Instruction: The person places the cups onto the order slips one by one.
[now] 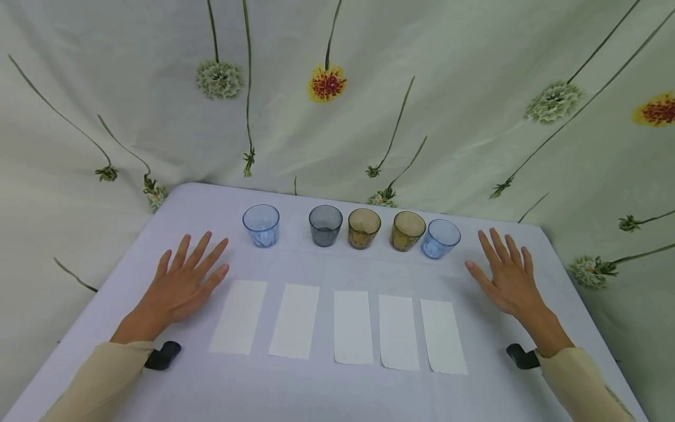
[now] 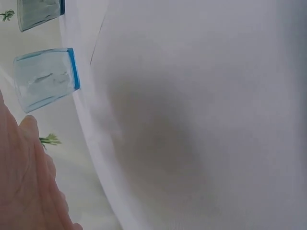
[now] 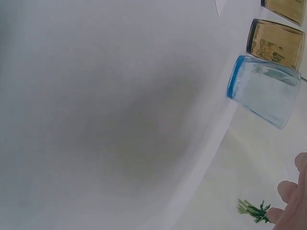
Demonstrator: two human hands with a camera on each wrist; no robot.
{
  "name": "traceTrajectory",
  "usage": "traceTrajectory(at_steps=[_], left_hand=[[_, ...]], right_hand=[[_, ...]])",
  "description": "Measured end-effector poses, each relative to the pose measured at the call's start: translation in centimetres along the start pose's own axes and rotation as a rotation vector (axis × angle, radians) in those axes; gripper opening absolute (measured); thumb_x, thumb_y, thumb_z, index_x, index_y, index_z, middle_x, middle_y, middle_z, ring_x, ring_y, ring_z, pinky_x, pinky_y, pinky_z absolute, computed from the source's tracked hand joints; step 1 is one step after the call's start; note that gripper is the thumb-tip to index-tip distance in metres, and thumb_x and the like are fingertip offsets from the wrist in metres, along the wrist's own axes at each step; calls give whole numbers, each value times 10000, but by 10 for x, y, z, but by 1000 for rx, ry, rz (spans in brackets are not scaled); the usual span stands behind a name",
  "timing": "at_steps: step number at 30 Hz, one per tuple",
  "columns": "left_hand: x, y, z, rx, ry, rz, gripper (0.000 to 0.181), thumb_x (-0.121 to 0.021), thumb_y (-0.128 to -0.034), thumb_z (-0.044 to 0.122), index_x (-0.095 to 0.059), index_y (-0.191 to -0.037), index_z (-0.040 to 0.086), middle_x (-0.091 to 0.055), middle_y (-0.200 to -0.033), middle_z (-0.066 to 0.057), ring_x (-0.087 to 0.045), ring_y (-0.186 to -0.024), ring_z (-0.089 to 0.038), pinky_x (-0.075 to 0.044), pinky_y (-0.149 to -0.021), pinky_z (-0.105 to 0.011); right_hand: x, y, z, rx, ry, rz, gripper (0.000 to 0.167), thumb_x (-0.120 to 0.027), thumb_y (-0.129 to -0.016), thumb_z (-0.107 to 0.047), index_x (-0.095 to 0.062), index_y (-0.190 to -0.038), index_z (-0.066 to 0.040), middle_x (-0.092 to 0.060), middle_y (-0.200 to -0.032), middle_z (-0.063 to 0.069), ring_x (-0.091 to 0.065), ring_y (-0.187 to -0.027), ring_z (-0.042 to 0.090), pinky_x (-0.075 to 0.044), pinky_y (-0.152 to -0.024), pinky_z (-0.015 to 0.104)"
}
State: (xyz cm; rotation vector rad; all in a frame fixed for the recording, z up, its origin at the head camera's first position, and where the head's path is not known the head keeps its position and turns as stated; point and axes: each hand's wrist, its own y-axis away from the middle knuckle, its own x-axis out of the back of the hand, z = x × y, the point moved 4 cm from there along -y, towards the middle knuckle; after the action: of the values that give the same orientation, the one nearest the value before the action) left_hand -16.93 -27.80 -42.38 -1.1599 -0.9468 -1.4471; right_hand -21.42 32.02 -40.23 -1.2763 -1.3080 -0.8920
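Observation:
My left hand (image 1: 184, 284) hovers over the table's left side, fingers straight and spread, holding nothing. Nearest to it are a blue glass (image 1: 261, 227) and the leftmost white paper slip (image 1: 239, 316). On the right side my right hand (image 1: 508, 281) is likewise spread and holds nothing, close to another blue glass (image 1: 440, 239). Between the two blue glasses stand a grey glass (image 1: 325, 226) and two amber glasses, one left (image 1: 364, 228) and one right (image 1: 408, 231). In the left wrist view, the blue glass (image 2: 47, 79) appears beyond the fingertips; the right wrist view shows the other blue glass (image 3: 265, 91).
Several white paper slips (image 1: 353, 327) lie in a row in front of the glasses on the white-covered table (image 1: 316, 392). Behind the table hangs a pale curtain (image 1: 453, 53) printed with flowers. Black wrist mounts (image 1: 163, 356) show at both sleeves.

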Motion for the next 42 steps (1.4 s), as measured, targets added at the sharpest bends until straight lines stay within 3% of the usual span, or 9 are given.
traceTrajectory(at_steps=[11,22,28,33,42], left_hand=[[-8,7,12,22,117,-101,706,-360,-1038,557,-81,-1623,276,-14,-1679,-202,65,-1501,-532,47,-1104,-766],[-13,13,17,-41,299,-134,764,-519,-1000,507,-162,-1620,240,-65,-1662,-251,22,-1473,-594,21,-1048,-815],[-13,19,16,-90,446,-190,905,-717,-887,491,-205,-1608,297,-27,-1670,-234,75,-1500,-534,133,-1059,-788],[-15,24,15,-133,558,-245,931,-781,-841,452,-240,-1591,349,14,-1681,-197,128,-1516,-476,183,-1079,-751],[-19,31,8,-206,613,-275,904,-800,-826,393,-293,-1573,350,-17,-1679,-203,120,-1513,-494,209,-1088,-727]], right_hand=[[-5,-7,-8,10,-35,-8,785,-410,-1029,-546,-60,-1625,-173,-67,-1672,212,1,-1525,477,58,-1169,701],[-6,-16,-10,22,-38,2,772,-411,-1030,-538,-81,-1625,-172,-71,-1677,197,-43,-1520,484,19,-1169,702],[-8,-21,-12,25,-33,-2,769,-394,-1030,-554,-96,-1624,-167,-73,-1676,201,-50,-1519,487,12,-1172,701],[-9,-24,-13,34,-21,-10,773,-389,-1027,-568,-110,-1622,-161,-81,-1676,201,-80,-1510,498,-6,-1169,707],[-11,-39,-20,94,-53,-8,763,-424,-1027,-538,-130,-1621,-161,-120,-1668,209,-128,-1494,511,-64,-1163,716]])
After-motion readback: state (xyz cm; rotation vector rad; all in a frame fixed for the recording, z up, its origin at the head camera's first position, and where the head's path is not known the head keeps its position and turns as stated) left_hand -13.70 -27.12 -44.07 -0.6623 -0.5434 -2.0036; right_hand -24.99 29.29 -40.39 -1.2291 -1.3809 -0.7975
